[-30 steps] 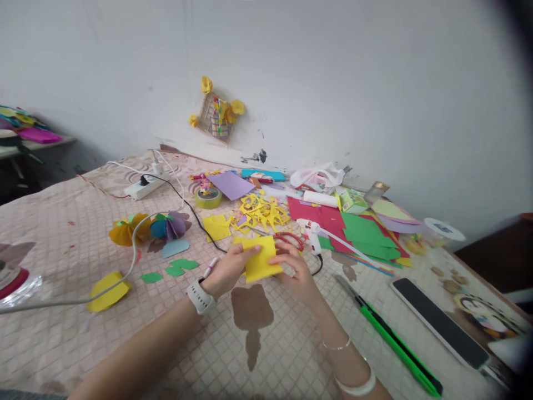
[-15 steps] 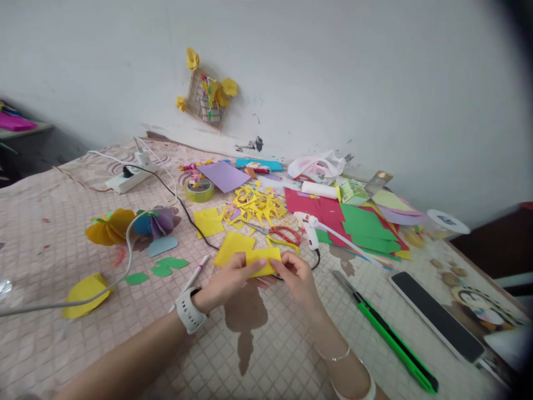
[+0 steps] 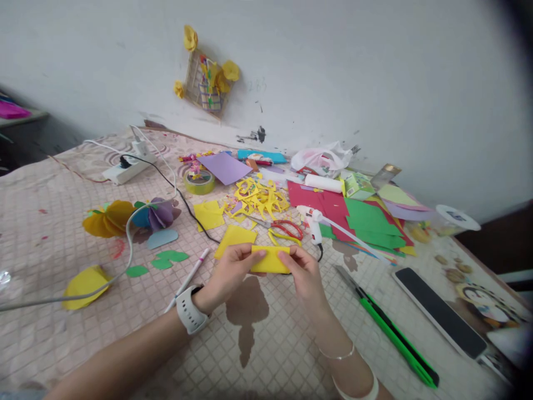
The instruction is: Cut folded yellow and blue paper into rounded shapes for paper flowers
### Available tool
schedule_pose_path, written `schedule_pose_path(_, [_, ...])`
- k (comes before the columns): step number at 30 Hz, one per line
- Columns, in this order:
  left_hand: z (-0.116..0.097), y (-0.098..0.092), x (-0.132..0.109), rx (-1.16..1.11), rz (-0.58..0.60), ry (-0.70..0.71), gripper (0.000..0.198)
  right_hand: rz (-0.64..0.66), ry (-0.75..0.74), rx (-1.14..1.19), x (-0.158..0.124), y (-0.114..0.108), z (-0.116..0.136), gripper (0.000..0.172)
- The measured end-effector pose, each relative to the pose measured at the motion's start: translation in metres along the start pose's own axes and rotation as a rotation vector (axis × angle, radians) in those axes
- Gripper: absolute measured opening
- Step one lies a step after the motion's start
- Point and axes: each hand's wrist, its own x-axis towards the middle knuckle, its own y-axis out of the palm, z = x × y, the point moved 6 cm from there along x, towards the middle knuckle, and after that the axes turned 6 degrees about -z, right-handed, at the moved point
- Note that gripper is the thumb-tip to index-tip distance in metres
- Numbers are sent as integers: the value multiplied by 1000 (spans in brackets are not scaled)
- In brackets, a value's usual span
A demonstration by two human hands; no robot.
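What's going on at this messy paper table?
A person is holding a folded piece of yellow paper with the left hand and right hand. Another yellow sheet lies just beyond it, near red-handled scissors and a hot glue gun. Cut yellow paper scraps lie farther back.

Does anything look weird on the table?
Yes! A big brown patch sits on the patterned table cover. It looks odd because it's dark and blotchy, unlike the cover's pattern. Stain or hole? I can't tell.
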Motion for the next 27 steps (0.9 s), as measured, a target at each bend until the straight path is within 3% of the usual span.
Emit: schedule_pose_path(27, [-10, 3, -8, 56, -62, 34, 32, -32, 6, -11, -4, -2, -2, 21])
